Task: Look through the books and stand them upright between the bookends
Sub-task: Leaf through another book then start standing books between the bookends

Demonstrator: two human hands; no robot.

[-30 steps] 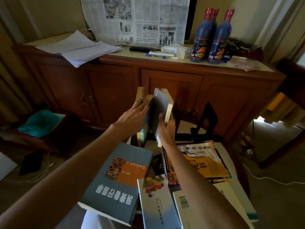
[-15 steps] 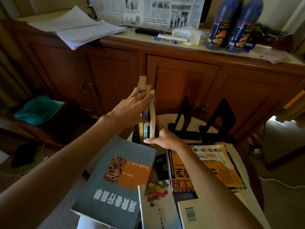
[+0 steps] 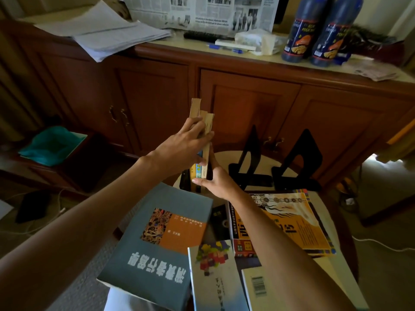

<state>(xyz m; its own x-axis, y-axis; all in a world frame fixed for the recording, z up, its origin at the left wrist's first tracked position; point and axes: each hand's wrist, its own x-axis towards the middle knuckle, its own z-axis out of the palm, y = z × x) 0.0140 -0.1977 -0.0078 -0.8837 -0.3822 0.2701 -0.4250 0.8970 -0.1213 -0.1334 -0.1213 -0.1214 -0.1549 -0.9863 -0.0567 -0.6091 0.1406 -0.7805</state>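
Books (image 3: pixel 203 131) are standing upright in a small group at the far left part of the round desk (image 3: pixel 226 156), their tan page edges facing the camera and their tops at uneven heights. The left hand (image 3: pixel 179 151) is reaching over them from the left, its fingers (image 3: pixel 197 126) wrapping across the near edges of the group and grasping it near the top. The right hand (image 3: pixel 216 180) is lying low against the right side of the group, its fingers straight and pressing flat on the outermost book, thumb pointing left along the bottom. Two black bookends (image 3: pixel 298 162) are standing just to the right of the group, side by side and apart from it. A third dark upright piece is showing at the left foot of the group, but whether it is a bookend I cannot tell.

Nearer the camera, other books are lying flat: a grey-blue book (image 3: pixel 157 250) with an orange panel overhanging the left edge of the desk, a yellow book (image 3: pixel 298 223) on the right, a pale book (image 3: pixel 213 277) with coloured blocks between them, and a white book (image 3: pixel 265 290) with a barcode at the bottom.

Behind the desk, a wooden sideboard (image 3: pixel 247 102) is carrying loose papers (image 3: pixel 107 34), a newspaper (image 3: pixel 202 12) and two dark bottles (image 3: pixel 318 34).
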